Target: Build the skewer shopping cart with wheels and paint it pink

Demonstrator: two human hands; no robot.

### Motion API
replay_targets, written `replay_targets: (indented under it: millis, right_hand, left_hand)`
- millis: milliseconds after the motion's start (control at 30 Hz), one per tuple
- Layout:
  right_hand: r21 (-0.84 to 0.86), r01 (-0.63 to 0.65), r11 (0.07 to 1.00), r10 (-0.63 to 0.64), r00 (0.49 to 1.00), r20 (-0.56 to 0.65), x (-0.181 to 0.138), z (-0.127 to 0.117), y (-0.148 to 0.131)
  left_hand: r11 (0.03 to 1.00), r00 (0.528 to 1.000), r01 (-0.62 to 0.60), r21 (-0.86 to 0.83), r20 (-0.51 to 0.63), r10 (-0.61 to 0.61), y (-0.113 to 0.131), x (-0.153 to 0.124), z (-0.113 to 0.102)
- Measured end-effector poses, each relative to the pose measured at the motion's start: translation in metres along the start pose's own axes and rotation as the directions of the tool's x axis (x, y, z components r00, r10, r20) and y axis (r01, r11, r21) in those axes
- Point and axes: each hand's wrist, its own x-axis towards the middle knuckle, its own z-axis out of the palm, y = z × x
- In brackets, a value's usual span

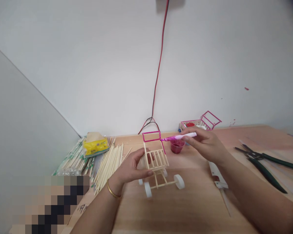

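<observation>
My left hand (133, 167) grips a small cart of thin wooden sticks (158, 158) by its slatted body, thumb in front. White round wheels sit on its axles, and its upright rear frame is partly magenta. My right hand (205, 143) pinches a paintbrush (183, 136) with a white handle and magenta-stained front. The brush tip touches the upper right corner of the cart's frame. Just behind the brush stands a clear cup of dark magenta paint (176, 147).
A second magenta-edged stick cart (211, 120) stands by the wall. Left lie loose sticks (109, 162), bundled sticks (72, 159) and a yellow packet (95, 145). Right lie green-handled pliers (261, 157) and a white-handled pointed tool (217, 175). A red-black cable (158, 68) hangs down the wall.
</observation>
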Motion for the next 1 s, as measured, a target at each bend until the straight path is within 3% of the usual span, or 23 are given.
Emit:
replay_targets:
  millis: [233,500,800,1000]
  right_hand:
    - [-0.060,0.156,0.986,-0.151,0.985,0.089,-0.001,-0.005,-0.011]
    - [-0.151,0.208,0.966,-0.204,0.978,0.045,0.001,-0.002,-0.010]
    - [-0.195,0.326,0.925,-0.300,0.942,0.154,0.000,-0.002,-0.020]
    - [-0.301,0.420,0.856,-0.414,0.906,0.086,0.001,0.002,-0.024]
  left_hand:
    - [0.982,1.000,0.009,0.191,-0.020,-0.005,0.007,0.000,-0.002]
    - [0.945,0.999,-0.018,0.326,0.044,0.004,0.018,0.001,0.000]
    - [0.887,1.000,0.000,0.461,0.028,-0.014,0.027,0.004,0.003]
    - [0.863,0.999,-0.024,0.505,0.033,0.008,0.030,0.005,0.006]
